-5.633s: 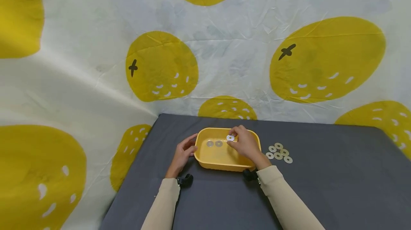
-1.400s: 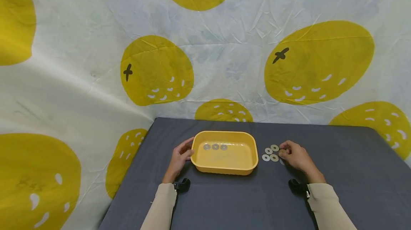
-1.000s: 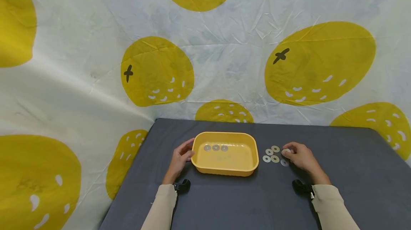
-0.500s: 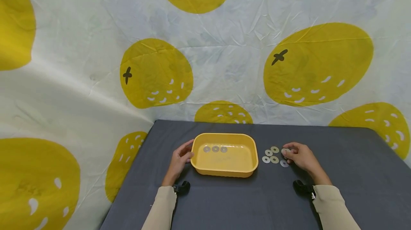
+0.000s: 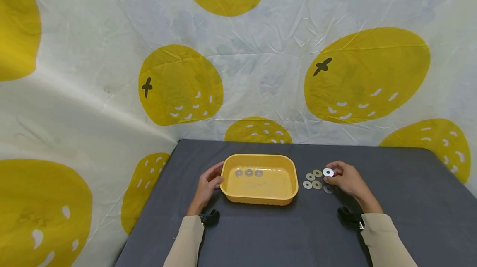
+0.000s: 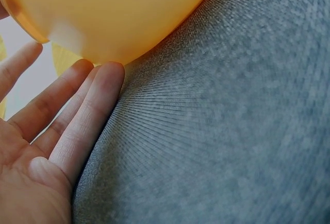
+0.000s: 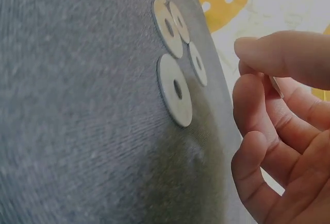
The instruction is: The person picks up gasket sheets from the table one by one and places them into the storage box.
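My right hand (image 5: 348, 180) pinches a bright flat washer (image 5: 328, 172) between thumb and fingers, just above the table. In the right wrist view the held washer is mostly hidden by the fingers (image 7: 250, 100). Several silver and dull-gold washers (image 5: 316, 185) lie flat on the cloth left of and below that hand. The yellow plastic tray (image 5: 259, 199) stands left of them, with three washers (image 5: 249, 172) in a row on its floor towards the back. My left hand (image 5: 204, 186) rests against the tray's left end, its fingers (image 6: 85, 116) extended and touching the outer wall.
A dark grey cloth (image 5: 268, 234) covers the table. Behind and to the left hangs a white sheet (image 5: 261, 76) printed with big yellow fruit. Both wrists carry black cameras (image 5: 349, 216).
Earlier, my right hand held a washer over the tray, where two lay; now three lie there. It moved right to the loose washers, picked one up and turned its face forward. The left hand stays.
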Demonstrator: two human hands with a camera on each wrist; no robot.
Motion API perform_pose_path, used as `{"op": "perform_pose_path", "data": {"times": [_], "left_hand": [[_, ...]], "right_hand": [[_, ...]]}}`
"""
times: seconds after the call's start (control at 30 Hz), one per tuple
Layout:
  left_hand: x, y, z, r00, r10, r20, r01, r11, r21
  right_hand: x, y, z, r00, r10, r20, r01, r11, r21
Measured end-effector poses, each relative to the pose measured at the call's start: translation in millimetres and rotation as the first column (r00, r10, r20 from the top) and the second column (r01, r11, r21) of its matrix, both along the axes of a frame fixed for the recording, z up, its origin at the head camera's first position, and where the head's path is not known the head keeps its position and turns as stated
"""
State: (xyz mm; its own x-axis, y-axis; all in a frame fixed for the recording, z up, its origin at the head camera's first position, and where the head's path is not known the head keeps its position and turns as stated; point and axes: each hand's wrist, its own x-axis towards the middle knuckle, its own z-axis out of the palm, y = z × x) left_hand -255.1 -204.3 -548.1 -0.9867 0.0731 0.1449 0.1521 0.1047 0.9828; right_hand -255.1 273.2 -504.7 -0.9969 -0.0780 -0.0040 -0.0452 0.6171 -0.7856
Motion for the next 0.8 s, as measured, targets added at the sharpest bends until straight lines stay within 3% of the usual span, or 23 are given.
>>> {"op": "perform_pose_path", "data": {"times": [0.37,0.8], "left_hand": [[0.0,-1.1,-2.8,1.0,-0.019,-0.004,0.019,1.0,0.003],[-0.9,-1.8,-1.5,1.0,-0.013,0.013,0.013,1.0,0.003]], "right_hand": [[3.3,-4.7,4.5,0.994,0.001,-0.105,0.009,0.995,0.099],[3.3,-9.6,8.5,0.985,0.0,-0.174,0.023,0.991,0.132]]}}
